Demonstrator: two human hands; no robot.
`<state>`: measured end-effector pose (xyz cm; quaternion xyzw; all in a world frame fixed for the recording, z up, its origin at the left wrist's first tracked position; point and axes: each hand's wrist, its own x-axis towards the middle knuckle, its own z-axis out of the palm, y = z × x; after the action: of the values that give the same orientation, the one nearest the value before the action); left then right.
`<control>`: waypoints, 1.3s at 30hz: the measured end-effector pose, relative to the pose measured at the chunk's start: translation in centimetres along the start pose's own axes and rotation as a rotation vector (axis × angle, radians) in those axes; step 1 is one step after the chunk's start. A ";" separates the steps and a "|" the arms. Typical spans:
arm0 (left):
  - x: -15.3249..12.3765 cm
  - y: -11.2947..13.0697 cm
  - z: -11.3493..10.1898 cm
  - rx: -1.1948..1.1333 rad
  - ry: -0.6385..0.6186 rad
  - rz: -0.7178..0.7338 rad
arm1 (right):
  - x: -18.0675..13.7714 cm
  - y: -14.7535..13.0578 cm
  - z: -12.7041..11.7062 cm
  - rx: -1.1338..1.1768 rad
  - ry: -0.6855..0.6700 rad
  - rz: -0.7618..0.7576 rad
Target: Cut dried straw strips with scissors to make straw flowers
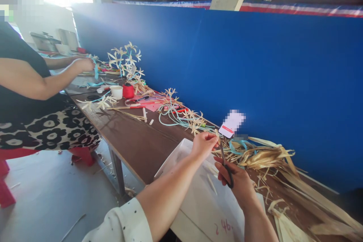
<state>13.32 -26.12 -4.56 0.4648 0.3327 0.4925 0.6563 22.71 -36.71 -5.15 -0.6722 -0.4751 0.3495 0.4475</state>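
My left hand [204, 145] is closed in a pinch on a small pale strip of dried husk [216, 133]. Black-handled scissors [230, 179] are in my right hand [241, 184], their blades pointing up beside the left fingertips and the strip. Whether the blades touch the strip is too small to tell. Both hands are above a shallow white box [193, 206] with red handwriting on its near side. A slim pale husk piece [211, 184] lies in the box, between my forearms.
Dried husks [261, 158] lie along the table's right side. A phone [227, 130] leans by the blue partition [255, 68]. Husk flowers [124, 58], a red thread spool [128, 91], a white cup [116, 92] and pale-blue cords [170, 119] are farther along. A co-worker [31, 75] handles blue material at left.
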 end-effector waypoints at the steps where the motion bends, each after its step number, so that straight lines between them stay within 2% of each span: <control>1: 0.0 0.0 0.0 -0.003 -0.001 -0.002 | 0.0 -0.1 0.0 -0.004 -0.001 -0.002; 9: -0.3 0.5 0.0 -0.013 -0.003 -0.026 | 0.0 0.1 -0.1 0.000 -0.016 -0.025; 17: -0.1 0.2 0.0 -0.002 0.009 -0.004 | 0.4 0.6 -0.1 0.121 0.064 -0.003; 29: 0.0 -0.2 0.1 0.045 -0.023 0.054 | 0.1 0.2 0.1 0.066 -0.003 0.002; 39: -0.4 0.0 0.1 0.052 -0.035 0.031 | 0.2 0.2 0.1 0.013 0.036 -0.013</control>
<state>13.27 -26.55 -4.50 0.4951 0.3266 0.4855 0.6422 22.74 -36.53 -5.43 -0.6723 -0.4692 0.3375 0.4625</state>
